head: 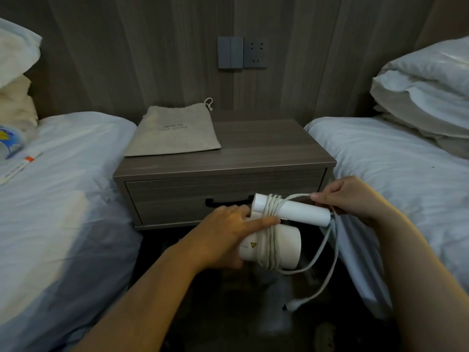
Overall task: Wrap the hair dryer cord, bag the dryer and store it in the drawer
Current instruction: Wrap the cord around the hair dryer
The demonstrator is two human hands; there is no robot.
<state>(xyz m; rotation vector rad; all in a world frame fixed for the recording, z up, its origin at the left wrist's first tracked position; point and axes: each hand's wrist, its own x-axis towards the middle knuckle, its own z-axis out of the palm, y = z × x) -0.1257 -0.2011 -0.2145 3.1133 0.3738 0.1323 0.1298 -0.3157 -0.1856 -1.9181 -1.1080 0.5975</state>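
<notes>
A white hair dryer (284, 242) is held in front of the nightstand, its handle folded alongside the barrel. My left hand (223, 235) grips the barrel, index finger laid across the turns of white cord (272, 219) wound round barrel and handle. My right hand (352, 199) pinches the cord just right of the handle. A loose loop hangs below, ending in the plug (294, 305) near the floor. A beige drawstring bag (175, 133) lies flat on the nightstand top. The drawer (177, 196) below is closed, its black handle partly behind the dryer.
The wooden nightstand (266, 151) stands between two beds with white sheets, left bed (63, 186) and right bed (393, 174). Pillows (426, 92) are stacked at the right. A wall switch and socket (242, 52) sit above. The floor below is dark.
</notes>
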